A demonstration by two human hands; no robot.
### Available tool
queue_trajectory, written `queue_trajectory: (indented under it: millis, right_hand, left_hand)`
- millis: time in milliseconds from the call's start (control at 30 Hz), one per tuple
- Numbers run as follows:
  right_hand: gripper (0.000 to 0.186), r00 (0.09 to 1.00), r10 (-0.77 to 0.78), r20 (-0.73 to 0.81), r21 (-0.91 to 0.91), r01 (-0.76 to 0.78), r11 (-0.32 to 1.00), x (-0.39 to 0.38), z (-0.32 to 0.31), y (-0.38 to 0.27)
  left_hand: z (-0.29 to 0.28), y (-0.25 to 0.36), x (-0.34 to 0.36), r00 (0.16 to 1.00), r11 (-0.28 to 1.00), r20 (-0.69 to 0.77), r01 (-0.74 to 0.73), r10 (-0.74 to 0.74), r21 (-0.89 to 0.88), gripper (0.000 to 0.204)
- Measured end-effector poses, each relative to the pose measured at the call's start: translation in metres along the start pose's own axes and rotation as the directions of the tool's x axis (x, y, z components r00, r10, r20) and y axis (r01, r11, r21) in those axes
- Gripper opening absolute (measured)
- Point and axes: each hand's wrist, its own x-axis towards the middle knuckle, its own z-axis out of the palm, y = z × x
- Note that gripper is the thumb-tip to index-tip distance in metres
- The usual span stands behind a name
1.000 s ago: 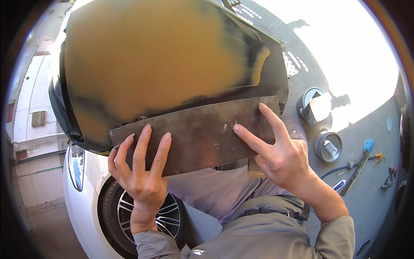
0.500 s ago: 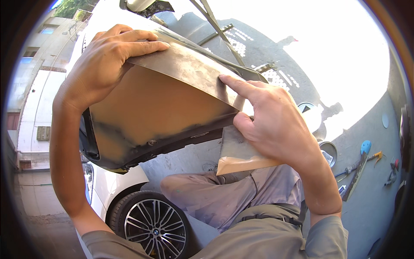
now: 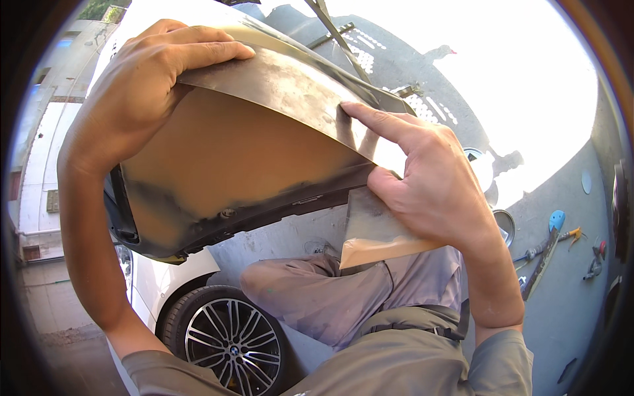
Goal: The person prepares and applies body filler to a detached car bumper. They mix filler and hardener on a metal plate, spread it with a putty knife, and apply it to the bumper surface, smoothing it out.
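A curved car body panel (image 3: 218,155) lies before me, tan with dark smudges on its shaded face and scuffed, shiny grey along its sunlit upper strip. My left hand (image 3: 148,82) hooks over its upper left edge, fingers on the strip and thumb mostly hidden. Across the same edge further right, my right hand (image 3: 429,175) is clasped, index fingertip on top and thumb on the lower side. Below that thumb, partly covered by the hand, is a grey flat piece with a folded tan border (image 3: 389,249); whether the hand holds it, I cannot tell.
Beside my crossed legs (image 3: 310,290) stands a white car with a black-and-silver wheel (image 3: 234,350). On the right lie an open tin (image 3: 504,224), a blue-ended long tool (image 3: 548,254) and a yellow-handled tool (image 3: 573,234). A thin dark stand (image 3: 343,39) rises behind the panel.
The whole view has shifted slightly, with the panel and my left hand now further left and higher. My right hand appears a little further right. Both keep their places on the panel.
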Motion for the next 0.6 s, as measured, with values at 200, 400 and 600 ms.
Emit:
queue_trajectory:
  millis: [200, 400, 600]
  right_hand:
    - [0.073, 0.988, -0.134, -0.079, -0.093, 0.126, 0.988, -0.012, 0.016, 0.009]
    - [0.084, 0.987, -0.16, -0.021, -0.104, 0.157, 0.982, -0.032, 0.029, 0.012]
    - [0.084, 0.98, -0.201, 0.01, -0.222, 0.198, 0.955, -0.047, 0.045, 0.023]
  left_hand:
    - [0.004, 0.045, -0.042, 0.983, 0.977, -0.054, 0.179, -0.173, 0.119, 0.051]
    - [0.025, 0.1, -0.09, 0.935, 0.904, -0.111, 0.353, -0.336, 0.24, 0.069]
    - [0.072, 0.147, -0.124, 0.836, 0.826, -0.222, 0.54, -0.502, 0.163, 0.071]
